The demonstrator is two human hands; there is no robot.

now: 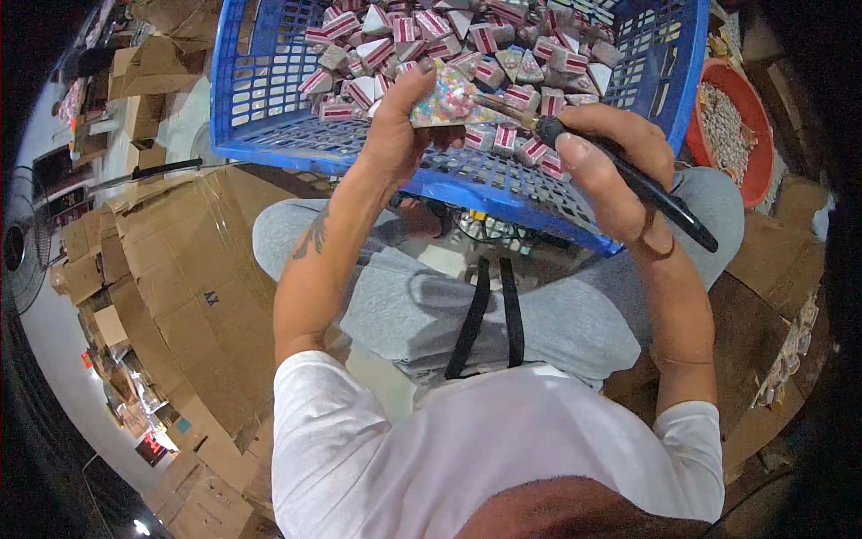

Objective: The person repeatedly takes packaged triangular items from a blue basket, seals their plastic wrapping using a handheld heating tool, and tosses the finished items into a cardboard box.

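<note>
Tool [666, 205] over the basket's near edge: black handle, smooth, glossy; shaft metallic. Speckled wedge [449, 95] at its tip: top rough, beaded; material unclear. Basket [449, 190]: blue plastic, semi-gloss. Basin [761, 171] beyond basket's right edge: smooth red plastic. Sheet [193, 269], left: matt brown cardboard, creased. Trousers [413, 305]: matt grey cloth.

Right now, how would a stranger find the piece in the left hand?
Start at the blue basket. Over its near side, the left hand holds a triangular piece. Its bright multicoloured speckles set it apart from the red-striped pieces below.
</note>
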